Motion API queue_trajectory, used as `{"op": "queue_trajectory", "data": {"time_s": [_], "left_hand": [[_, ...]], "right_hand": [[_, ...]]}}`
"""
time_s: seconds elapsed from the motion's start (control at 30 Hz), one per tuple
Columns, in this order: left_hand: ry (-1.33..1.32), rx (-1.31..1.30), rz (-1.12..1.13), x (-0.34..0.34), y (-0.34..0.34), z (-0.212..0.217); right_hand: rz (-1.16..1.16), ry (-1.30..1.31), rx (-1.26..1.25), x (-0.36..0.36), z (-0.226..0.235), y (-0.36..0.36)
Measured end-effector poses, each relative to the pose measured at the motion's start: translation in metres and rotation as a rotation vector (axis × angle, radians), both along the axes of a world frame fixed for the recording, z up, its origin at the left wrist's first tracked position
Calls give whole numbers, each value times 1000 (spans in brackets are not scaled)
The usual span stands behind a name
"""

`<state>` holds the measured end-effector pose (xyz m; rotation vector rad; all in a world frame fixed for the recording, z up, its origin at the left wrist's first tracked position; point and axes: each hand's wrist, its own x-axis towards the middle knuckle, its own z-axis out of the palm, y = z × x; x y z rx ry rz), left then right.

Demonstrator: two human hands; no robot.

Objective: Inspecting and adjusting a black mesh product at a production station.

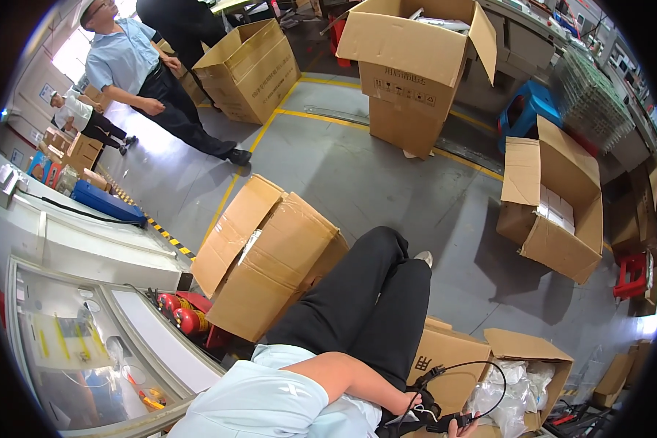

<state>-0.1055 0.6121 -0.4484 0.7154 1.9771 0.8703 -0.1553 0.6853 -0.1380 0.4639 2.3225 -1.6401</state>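
Note:
My right hand is at the lower edge, its fingers closed on a small black device. A thin black cable loops up from the device. A black strap sits at my wrist. The hand hovers over an open cardboard box that holds clear plastic bags. My legs in black trousers stretch across the grey floor. My left hand is out of the picture.
A taped carton lies tilted by my legs, with red fire extinguishers beside it. Open cartons, a blue stool and a red stool stand around. Two people are at upper left. A glass-topped machine is at left.

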Motion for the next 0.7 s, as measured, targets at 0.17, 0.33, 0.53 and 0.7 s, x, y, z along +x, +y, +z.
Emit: {"op": "queue_trajectory", "data": {"time_s": [0.17,0.33,0.53,0.7], "left_hand": [[-120,407,309,-9,-72,106],[1027,155,-226,-33,-139,192],[777,211,-17,-32,-147,226],[494,150,40,-44,-188,248]], "right_hand": [[55,-52,109,9,-15,15],[162,43,263,19,-29,10],[217,-133,104,35,-33,-20],[126,-200,18,36,-16,-79]]}}
